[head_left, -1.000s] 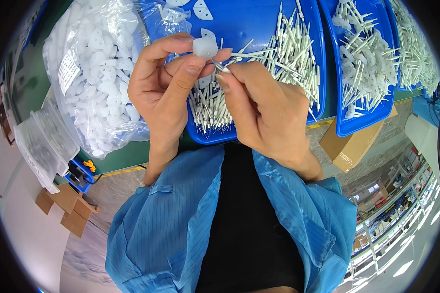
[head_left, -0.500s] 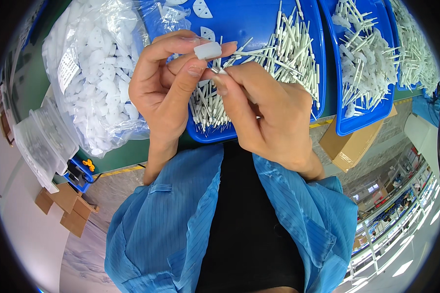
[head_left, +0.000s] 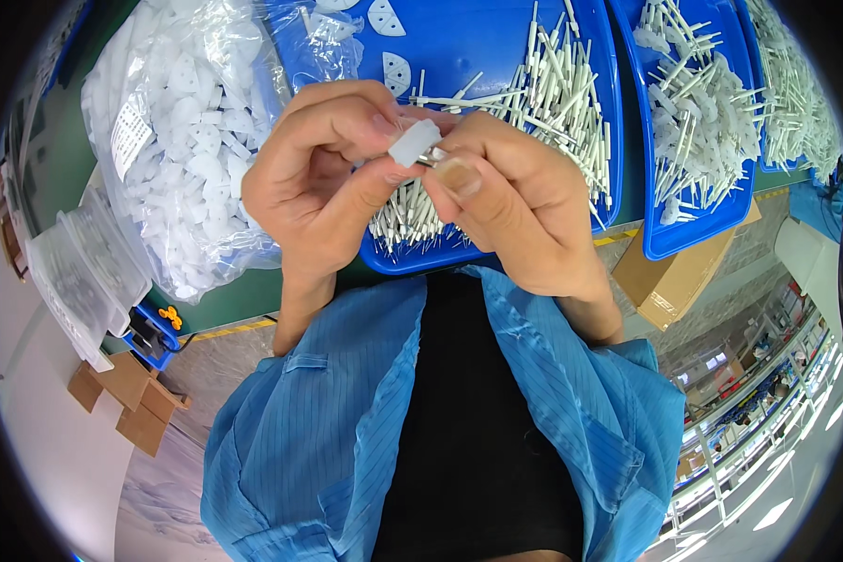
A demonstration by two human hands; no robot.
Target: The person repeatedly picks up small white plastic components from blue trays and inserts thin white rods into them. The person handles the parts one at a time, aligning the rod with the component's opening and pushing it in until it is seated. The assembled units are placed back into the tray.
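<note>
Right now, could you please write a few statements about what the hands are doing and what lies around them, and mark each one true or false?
1. Both hands meet on one small white plastic piece. True: the left hand pinches it and the right hand touches it from the other side.
2. The tray under the hands is red. False: the blue tray holds white sticks.
3. A clear bag of white pieces lies to the person's left. True.
4. The right hand holds a screwdriver. False: only a small metal pin tip shows at its fingers.
5. The person wears a blue coat. True.
</note>
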